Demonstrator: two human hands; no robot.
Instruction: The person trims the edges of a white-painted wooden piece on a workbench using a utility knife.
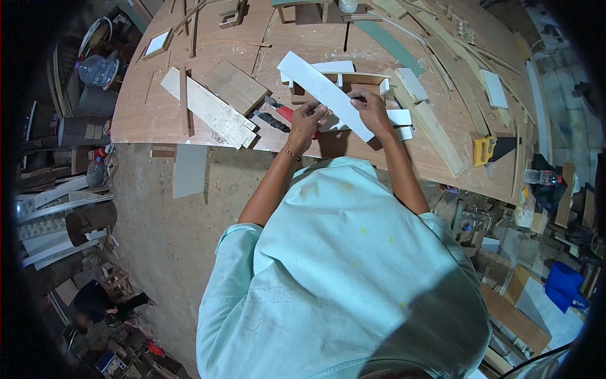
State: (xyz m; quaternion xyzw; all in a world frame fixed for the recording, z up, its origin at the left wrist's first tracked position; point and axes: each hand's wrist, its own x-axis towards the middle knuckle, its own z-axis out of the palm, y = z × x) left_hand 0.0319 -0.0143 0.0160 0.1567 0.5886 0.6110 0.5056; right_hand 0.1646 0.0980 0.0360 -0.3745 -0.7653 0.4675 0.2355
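A long white board (325, 95) lies at a slant between my two hands, above the near edge of the workbench. My left hand (307, 120) is closed at its left edge, fingertips against it. On the other side, my right hand (371, 112) pinches the right edge, near the lower end. Beneath and behind the board is a small wooden frame (366, 80) with white pieces; the board hides part of it. More white strips (399, 117) stick out by my right wrist. A red-handled tool (284, 112) and a black-wrapped tool (273, 122) lie beside my left hand.
Wood pieces (237, 86) and a pale plank (211, 110) lie on the workbench (142, 120) at left. Long strips (435, 136) and a yellow-handled saw (485, 150) are at right. Another person (104, 302) is low at the far left, among scrap wood.
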